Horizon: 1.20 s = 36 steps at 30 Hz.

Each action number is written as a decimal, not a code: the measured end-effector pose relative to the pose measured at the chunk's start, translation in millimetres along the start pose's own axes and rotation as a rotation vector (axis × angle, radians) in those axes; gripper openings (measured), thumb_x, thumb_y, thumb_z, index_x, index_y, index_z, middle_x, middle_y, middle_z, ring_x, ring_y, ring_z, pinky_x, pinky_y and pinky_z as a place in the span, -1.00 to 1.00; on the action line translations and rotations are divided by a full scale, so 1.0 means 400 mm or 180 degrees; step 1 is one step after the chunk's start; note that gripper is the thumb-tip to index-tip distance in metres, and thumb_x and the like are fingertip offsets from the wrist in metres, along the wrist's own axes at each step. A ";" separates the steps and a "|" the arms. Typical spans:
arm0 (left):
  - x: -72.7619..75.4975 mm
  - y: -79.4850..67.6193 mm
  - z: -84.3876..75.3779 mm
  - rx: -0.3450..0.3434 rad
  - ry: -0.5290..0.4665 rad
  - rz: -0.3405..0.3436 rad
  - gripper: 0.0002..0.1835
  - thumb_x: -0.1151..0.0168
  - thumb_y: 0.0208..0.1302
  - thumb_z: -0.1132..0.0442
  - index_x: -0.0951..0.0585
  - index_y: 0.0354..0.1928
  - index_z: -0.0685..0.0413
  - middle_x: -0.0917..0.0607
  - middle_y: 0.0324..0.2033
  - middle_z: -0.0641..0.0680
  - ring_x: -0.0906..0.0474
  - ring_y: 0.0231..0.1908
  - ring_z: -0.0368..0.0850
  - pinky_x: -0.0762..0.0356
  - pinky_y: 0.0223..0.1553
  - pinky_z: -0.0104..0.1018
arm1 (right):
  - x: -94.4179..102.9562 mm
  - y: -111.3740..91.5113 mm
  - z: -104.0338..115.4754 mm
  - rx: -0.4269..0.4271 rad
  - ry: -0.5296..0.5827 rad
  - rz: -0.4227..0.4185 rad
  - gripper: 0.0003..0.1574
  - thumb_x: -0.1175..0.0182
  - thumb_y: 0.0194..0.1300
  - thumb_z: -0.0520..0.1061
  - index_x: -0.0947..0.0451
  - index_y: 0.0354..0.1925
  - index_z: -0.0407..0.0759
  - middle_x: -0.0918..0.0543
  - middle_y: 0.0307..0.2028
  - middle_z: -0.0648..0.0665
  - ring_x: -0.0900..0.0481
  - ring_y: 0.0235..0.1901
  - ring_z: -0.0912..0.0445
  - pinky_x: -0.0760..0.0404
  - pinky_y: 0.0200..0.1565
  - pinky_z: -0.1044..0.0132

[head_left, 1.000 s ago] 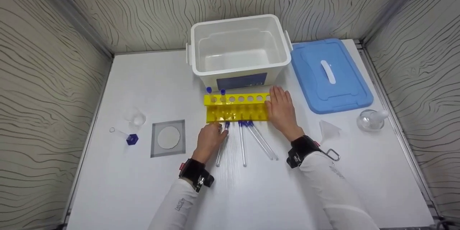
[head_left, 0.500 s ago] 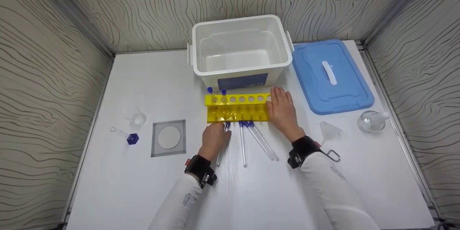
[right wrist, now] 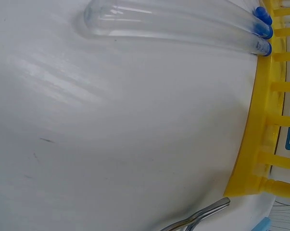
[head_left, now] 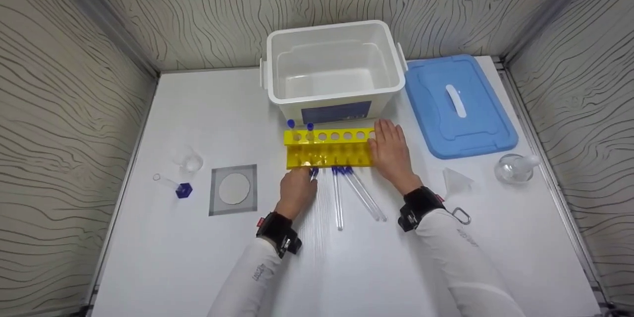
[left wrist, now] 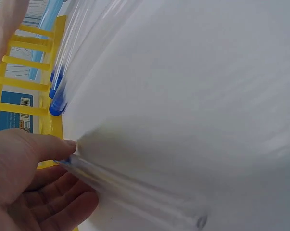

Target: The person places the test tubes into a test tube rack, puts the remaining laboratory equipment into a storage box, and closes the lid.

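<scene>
A yellow test tube rack (head_left: 329, 152) stands mid-table, with two blue-capped test tubes (head_left: 310, 129) upright toward its left end. My left hand (head_left: 298, 189) is at the rack's front left. In the left wrist view its thumb and fingers pinch a clear test tube (left wrist: 130, 187) by the blue-capped end; the tube slants down toward the table. My right hand (head_left: 391, 154) rests on the rack's right end, fingers straight across the top, thumb along the front. Between the hands, several capped test tubes (head_left: 339, 203) lie on the table, caps against the rack's foot.
Behind the rack stands a white bin (head_left: 337, 100); its blue lid (head_left: 433, 109) lies to the right. Rightward are a glass bottle (head_left: 510, 171), a funnel (head_left: 456, 182) and a metal loop (head_left: 461, 216). Leftward are a gauze square (head_left: 233, 189), a beaker (head_left: 189, 162) and a blue-footed cylinder (head_left: 184, 190).
My left hand has moved slightly right and closed on the test tube by the rack's front left, now mostly hidden in the head view. The right hand keeps its place on the rack.
</scene>
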<state>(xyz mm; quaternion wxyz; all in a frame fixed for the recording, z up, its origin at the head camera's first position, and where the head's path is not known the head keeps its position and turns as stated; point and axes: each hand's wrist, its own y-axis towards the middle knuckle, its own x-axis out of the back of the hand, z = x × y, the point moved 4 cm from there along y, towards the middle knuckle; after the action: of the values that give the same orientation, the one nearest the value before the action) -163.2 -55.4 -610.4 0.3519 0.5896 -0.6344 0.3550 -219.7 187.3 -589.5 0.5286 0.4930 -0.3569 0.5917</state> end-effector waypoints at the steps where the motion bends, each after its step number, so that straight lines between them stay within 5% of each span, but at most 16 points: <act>1: 0.000 0.000 0.000 -0.0003 0.0001 0.0004 -0.77 -0.35 0.17 0.28 -0.66 -0.11 0.11 -0.75 -0.38 0.16 -0.69 -0.37 0.16 -0.61 -0.37 0.02 | 0.000 0.000 0.000 0.0000 -0.0002 -0.0004 -0.23 0.23 0.56 0.10 -0.07 0.49 -0.37 -0.20 0.49 -0.36 -0.11 0.51 -0.22 0.04 0.56 -0.13; 9: 0.006 0.000 -0.007 0.0004 -0.0069 0.0130 -0.86 -0.27 0.26 0.26 -0.69 -0.17 0.09 -0.76 -0.36 0.10 -0.67 -0.38 0.05 -0.61 -0.34 -0.06 | -0.001 0.001 -0.001 -0.0030 0.0019 -0.0029 -0.23 0.24 0.57 0.10 -0.07 0.50 -0.34 -0.19 0.50 -0.34 -0.11 0.52 -0.20 0.06 0.57 -0.11; 14: 0.034 0.004 -0.027 -0.0037 0.0014 0.0128 -0.82 -0.29 0.29 0.20 -0.69 -0.18 0.16 -0.72 -0.45 0.10 -0.59 -0.47 -0.04 -0.57 -0.40 -0.17 | 0.001 -0.004 0.002 0.0132 0.0065 -0.0291 -0.28 0.17 0.56 0.04 -0.15 0.46 -0.40 -0.28 0.45 -0.39 -0.19 0.47 -0.24 -0.02 0.54 -0.15; 18: 0.052 0.005 -0.051 -0.0143 0.0132 0.0135 -0.79 -0.30 0.29 0.18 -0.68 -0.13 0.15 -0.72 -0.40 0.08 -0.60 -0.43 -0.06 -0.59 -0.37 -0.21 | 0.006 -0.007 0.005 0.0264 0.0070 -0.0506 -0.31 0.12 0.55 -0.01 -0.22 0.41 -0.46 -0.35 0.39 -0.44 -0.26 0.43 -0.28 -0.10 0.50 -0.17; 25: 0.076 0.003 -0.095 -0.0139 -0.0020 0.0270 -0.71 -0.25 0.35 0.11 -0.64 0.03 0.08 -0.73 -0.25 0.05 -0.61 -0.32 -0.09 -0.64 -0.22 -0.23 | 0.005 -0.008 0.006 0.0247 0.0078 -0.0482 -0.31 0.12 0.55 0.00 -0.22 0.41 -0.45 -0.33 0.40 -0.43 -0.25 0.43 -0.27 -0.10 0.50 -0.17; 36: 0.137 0.018 -0.140 -0.0123 -0.0609 -0.0156 -0.65 -0.27 0.35 0.13 -0.62 0.13 0.03 -0.73 -0.18 0.02 -0.61 -0.31 -0.17 -0.65 -0.25 -0.39 | 0.006 -0.007 0.005 0.0217 0.0068 -0.0454 -0.31 0.14 0.55 0.00 -0.22 0.41 -0.44 -0.33 0.41 -0.43 -0.25 0.43 -0.27 -0.09 0.51 -0.17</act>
<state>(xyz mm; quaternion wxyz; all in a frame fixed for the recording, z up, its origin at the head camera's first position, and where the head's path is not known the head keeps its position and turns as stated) -172.0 -33.7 -535.3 0.3095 0.6293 -0.6572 0.2760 -216.4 186.6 -587.1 0.5560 0.5286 -0.2949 0.5696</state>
